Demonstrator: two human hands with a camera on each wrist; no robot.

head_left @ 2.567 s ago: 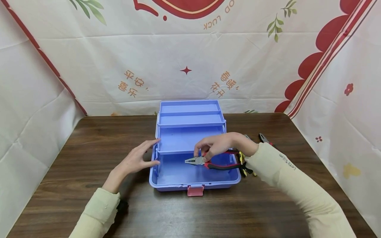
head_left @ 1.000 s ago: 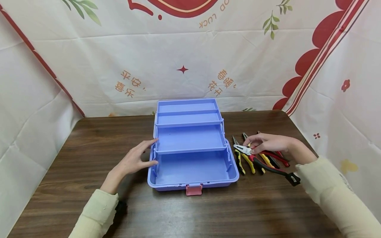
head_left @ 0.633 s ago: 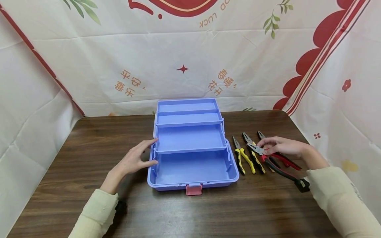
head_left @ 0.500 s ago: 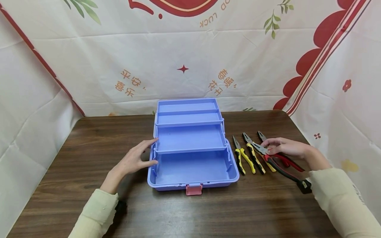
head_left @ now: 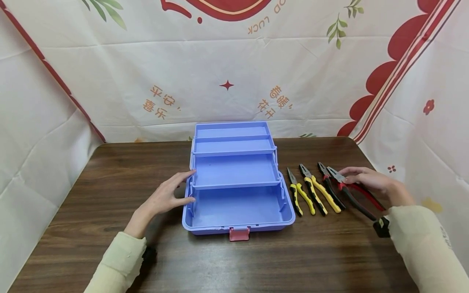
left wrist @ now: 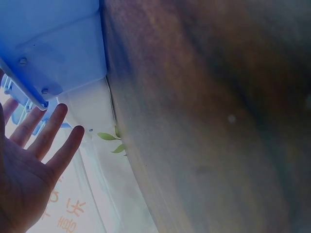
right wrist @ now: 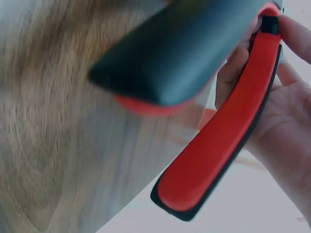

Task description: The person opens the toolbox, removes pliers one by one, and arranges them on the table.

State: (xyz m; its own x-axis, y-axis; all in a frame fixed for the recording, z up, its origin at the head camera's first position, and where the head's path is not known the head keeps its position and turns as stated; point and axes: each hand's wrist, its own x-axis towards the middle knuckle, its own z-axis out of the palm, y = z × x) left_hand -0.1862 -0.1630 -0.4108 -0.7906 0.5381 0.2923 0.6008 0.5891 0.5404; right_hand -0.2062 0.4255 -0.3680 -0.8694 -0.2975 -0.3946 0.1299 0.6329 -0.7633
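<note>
My right hand (head_left: 368, 180) pinches a pair of combination pliers (head_left: 349, 196) near the joint, at the right end of a row of pliers. Their red and black handles stand spread, filling much of the right wrist view. Whether they touch the table is hard to tell. At the left side of a blue toolbox (head_left: 238, 226) is my left hand (head_left: 165, 197), thumb and fingers extended at its rim. The left wrist view shows those fingers spread beside the box wall (left wrist: 63, 53). The toolbox stands unfolded, with nothing seen in its trays (head_left: 234, 171) or bottom.
Right of the toolbox lie needle-nose pliers (head_left: 294, 188) with yellow handles, another yellow-handled pair of pliers (head_left: 310, 183) and a red-and-black pair of pliers (head_left: 327, 183). A pink latch (head_left: 239, 234) hangs at the box front. Printed cloth (head_left: 227, 61) rises behind the wooden table (head_left: 220, 264).
My right hand has carried the combination pliers from above the toolbox rightward, past the other pliers to the row's right end. My left hand has stayed at the box's left side.
</note>
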